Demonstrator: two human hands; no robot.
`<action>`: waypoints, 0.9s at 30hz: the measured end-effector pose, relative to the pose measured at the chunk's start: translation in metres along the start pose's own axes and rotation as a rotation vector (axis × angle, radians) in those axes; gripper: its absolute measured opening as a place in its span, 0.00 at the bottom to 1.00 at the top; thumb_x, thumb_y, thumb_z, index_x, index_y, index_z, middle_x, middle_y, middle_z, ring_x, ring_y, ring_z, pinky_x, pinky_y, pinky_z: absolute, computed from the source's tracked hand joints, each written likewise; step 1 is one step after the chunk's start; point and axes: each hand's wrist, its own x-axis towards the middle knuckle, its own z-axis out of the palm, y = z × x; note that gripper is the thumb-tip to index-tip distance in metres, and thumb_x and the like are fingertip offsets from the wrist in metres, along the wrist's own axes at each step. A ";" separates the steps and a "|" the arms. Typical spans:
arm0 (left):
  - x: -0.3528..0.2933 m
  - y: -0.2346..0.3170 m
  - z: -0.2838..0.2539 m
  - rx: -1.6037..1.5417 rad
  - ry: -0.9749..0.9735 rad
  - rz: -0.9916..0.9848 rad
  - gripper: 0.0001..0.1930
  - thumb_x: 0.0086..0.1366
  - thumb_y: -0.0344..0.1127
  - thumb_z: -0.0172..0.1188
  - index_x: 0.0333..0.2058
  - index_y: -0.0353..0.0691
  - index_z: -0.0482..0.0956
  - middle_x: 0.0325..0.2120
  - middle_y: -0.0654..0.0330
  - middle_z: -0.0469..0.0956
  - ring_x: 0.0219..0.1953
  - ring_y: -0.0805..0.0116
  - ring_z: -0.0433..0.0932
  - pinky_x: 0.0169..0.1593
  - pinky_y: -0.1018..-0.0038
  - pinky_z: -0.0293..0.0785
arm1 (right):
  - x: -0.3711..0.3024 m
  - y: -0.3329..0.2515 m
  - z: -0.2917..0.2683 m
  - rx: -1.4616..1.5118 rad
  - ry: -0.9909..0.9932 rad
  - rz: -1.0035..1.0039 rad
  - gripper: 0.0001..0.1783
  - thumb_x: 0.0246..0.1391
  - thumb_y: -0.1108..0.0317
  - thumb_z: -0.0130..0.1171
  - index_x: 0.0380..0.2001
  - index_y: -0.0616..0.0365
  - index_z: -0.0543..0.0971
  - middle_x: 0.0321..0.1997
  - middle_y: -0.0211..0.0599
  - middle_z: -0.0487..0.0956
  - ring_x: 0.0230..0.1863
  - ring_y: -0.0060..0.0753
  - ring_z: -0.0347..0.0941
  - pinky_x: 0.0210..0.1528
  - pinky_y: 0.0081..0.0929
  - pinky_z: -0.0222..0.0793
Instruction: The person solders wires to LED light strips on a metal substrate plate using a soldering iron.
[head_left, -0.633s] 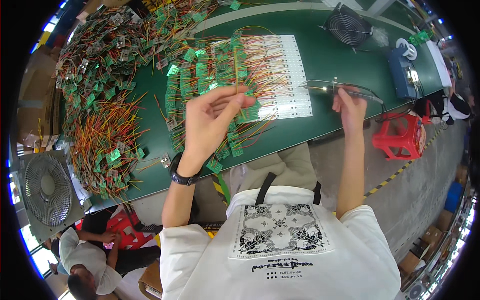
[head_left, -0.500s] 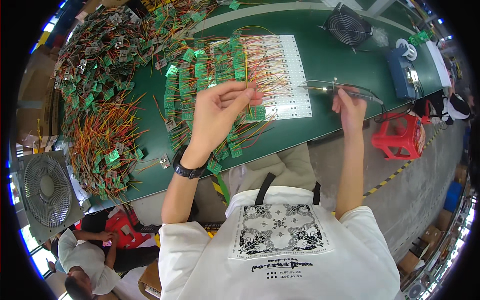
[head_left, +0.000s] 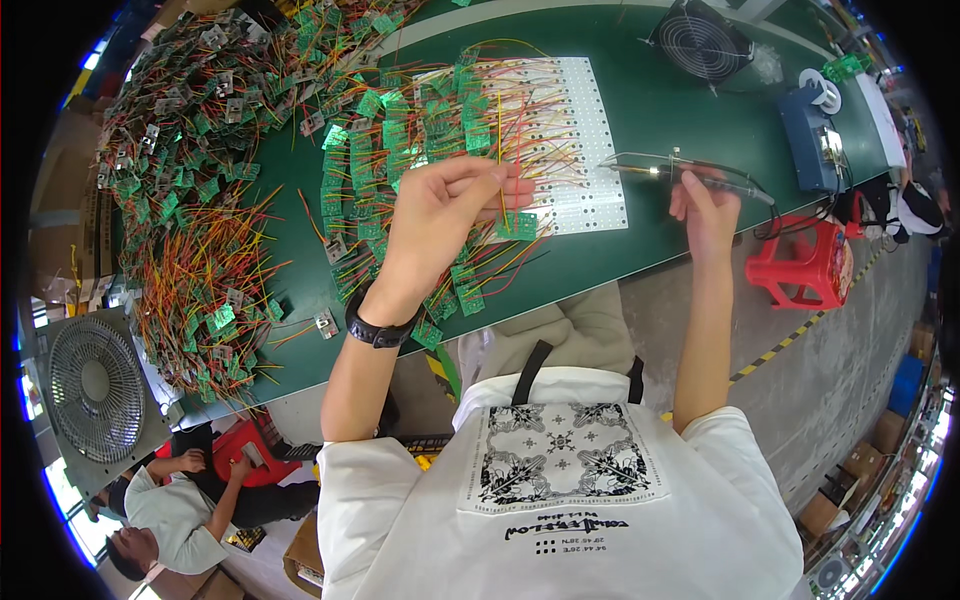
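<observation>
My left hand (head_left: 440,215), a black watch on its wrist, is closed in a pinch on a thin yellow wire (head_left: 500,125) that sticks up past the fingertips. It hovers over rows of small green circuit boards (head_left: 517,227) with red and yellow leads. These leads reach across a white perforated board (head_left: 603,205). To the right, my right hand (head_left: 708,215) is wrapped round a soldering iron (head_left: 730,184) with a thin curved metal tube alongside. The iron's tip points left, near the perforated board's right edge, apart from the wire.
Heaps of wired circuit boards (head_left: 200,300) cover the table's left side. A black fan (head_left: 702,45), a blue soldering station (head_left: 805,140) and a solder spool (head_left: 822,92) stand at the right. A red stool (head_left: 800,265) is beside the table; another person (head_left: 180,515) sits at lower left.
The view has shifted slightly. Both my hands keep their grips and almost the same places. At lower left, the other person's head and arms have moved.
</observation>
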 end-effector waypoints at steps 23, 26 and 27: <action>0.031 -0.047 0.034 1.134 -0.005 0.596 0.06 0.58 0.31 0.55 0.25 0.35 0.76 0.20 0.50 0.77 0.24 0.50 0.77 0.28 0.60 0.72 | 0.001 0.000 -0.002 -0.014 -0.068 0.013 0.12 0.54 0.74 0.58 0.41 0.68 0.74 0.24 0.39 0.77 0.19 0.26 0.72 0.21 0.19 0.63; 0.030 -0.045 0.032 1.136 -0.031 0.572 0.05 0.58 0.31 0.56 0.25 0.36 0.77 0.20 0.52 0.77 0.23 0.51 0.77 0.27 0.60 0.72 | 0.000 -0.001 -0.001 0.038 -0.080 0.030 0.12 0.54 0.74 0.58 0.41 0.68 0.73 0.24 0.39 0.77 0.20 0.27 0.72 0.22 0.20 0.63; 0.027 -0.041 0.031 1.146 -0.087 0.559 0.05 0.58 0.31 0.56 0.26 0.36 0.77 0.20 0.53 0.77 0.23 0.51 0.77 0.27 0.60 0.72 | 0.001 -0.001 -0.004 0.044 -0.113 0.046 0.12 0.54 0.74 0.57 0.41 0.68 0.73 0.24 0.39 0.77 0.21 0.27 0.72 0.23 0.21 0.64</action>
